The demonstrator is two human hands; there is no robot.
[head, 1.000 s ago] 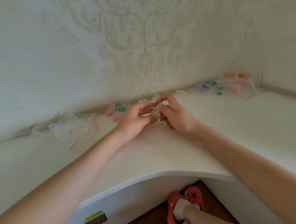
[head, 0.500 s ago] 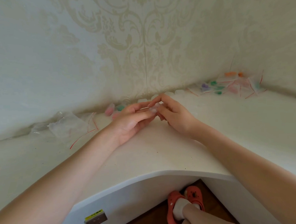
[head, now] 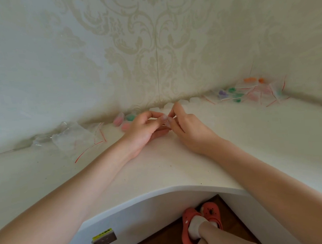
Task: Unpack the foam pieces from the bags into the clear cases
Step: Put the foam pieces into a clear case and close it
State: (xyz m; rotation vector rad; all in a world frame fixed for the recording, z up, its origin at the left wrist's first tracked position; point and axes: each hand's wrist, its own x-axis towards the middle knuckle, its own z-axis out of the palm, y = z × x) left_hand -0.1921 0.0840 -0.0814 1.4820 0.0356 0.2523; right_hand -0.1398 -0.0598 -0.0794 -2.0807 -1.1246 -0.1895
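Emptied bags (head: 72, 141) lie left, apparently filled bags (head: 253, 92) far right on the desk (head: 178, 168).

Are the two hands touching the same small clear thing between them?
Touching. In the head view, the fingertips of the left hand and the right hand both pinch the small clear piece above the white desk.

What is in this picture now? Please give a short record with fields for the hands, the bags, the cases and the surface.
left hand: left hand pinches a small clear item
right hand: right hand pinches the same item
empty bags: loose pile on the left
full bags: pile with coloured foam at far right
filled cases: pink and green ones by the wall
surface: white desk
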